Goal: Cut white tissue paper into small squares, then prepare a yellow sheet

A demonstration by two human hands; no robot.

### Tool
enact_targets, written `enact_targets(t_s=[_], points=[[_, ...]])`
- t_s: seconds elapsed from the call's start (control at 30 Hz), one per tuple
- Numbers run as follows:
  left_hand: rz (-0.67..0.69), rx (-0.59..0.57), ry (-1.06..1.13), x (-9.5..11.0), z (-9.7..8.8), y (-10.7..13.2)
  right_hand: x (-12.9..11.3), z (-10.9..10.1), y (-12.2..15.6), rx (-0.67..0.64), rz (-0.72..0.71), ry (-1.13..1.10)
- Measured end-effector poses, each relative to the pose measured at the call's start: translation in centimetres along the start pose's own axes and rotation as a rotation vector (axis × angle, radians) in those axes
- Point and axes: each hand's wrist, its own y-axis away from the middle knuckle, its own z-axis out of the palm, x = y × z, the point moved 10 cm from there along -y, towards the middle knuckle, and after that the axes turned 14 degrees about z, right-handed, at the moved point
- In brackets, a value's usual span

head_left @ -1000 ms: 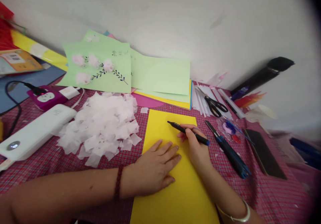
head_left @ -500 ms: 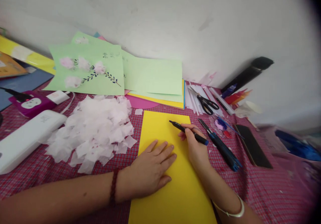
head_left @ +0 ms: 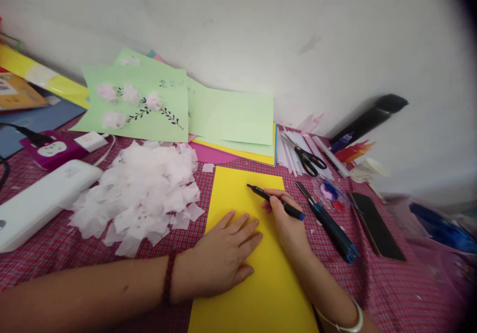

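Note:
A yellow sheet of paper [head_left: 253, 293] lies lengthwise in front of me, with no marks that I can see. My left hand [head_left: 223, 256] rests flat on its left side, fingers spread. Over the right side, my right hand [head_left: 286, 218] is closed round a black marker [head_left: 268, 196] with a blue end. The marker's dark tip points up and left above the sheet's upper part; whether it touches the paper I cannot tell. A blue-black utility knife [head_left: 330, 226] lies just right of that hand, its blade out.
A heap of white tissue squares [head_left: 145, 189] lies left of the sheet, beside a white power bank [head_left: 48, 201] and a purple socket block [head_left: 54, 149]. Green paper with tissue flowers [head_left: 136, 102] leans on the wall. At right are black-handled scissors [head_left: 309, 161] and a dark phone [head_left: 378, 226].
My right hand and the marker have shifted slightly left and down over the yellow paper. The left hand stays in place. The camera view has tilted a little.

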Motion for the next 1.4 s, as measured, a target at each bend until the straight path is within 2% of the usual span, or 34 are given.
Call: enact_targets(t_s=[0.43,1.17,1.4], points=[[-0.003,0.015,-0.002,0.04,-0.12,0.04,-0.76,0.68,0.17,-0.031,-0.033,0.032],[-0.001,0.012,0.001,0.01,0.07,0.01,0.10,0.57,-0.20,-0.028,-0.032,0.047],[0.001,0.015,-0.001,0.04,-0.30,-0.03,-0.34,0.25,0.08,-0.006,-0.004,0.040]])
